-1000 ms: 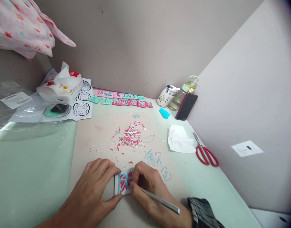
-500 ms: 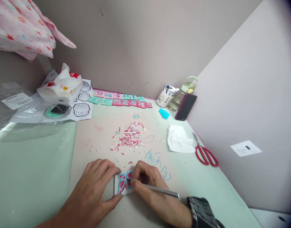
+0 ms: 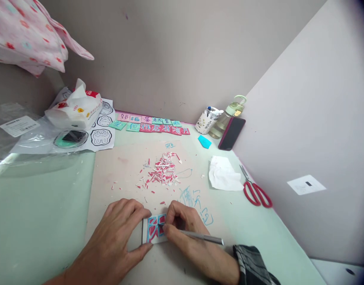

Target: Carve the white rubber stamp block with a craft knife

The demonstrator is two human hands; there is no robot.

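Note:
A small white block with red and blue character shapes lies on the beige board near the bottom centre. My left hand steadies its left side, thumb at the lower edge and index finger at the upper corner. In a pinch, my right hand holds a silver pen-like knife, its dark tip touching the face of the block. My right fingers cover the block's right end. Beyond the hands is a pile of red and white shavings.
Two rows of pink, green and red character tiles line the back. Red-handled scissors, white tissue, a phone, a bottle and a pen cup stand or lie right. A tissue pack sits back left.
The whole view has shifted very slightly. Both hands, the knife and the block keep nearly the same positions.

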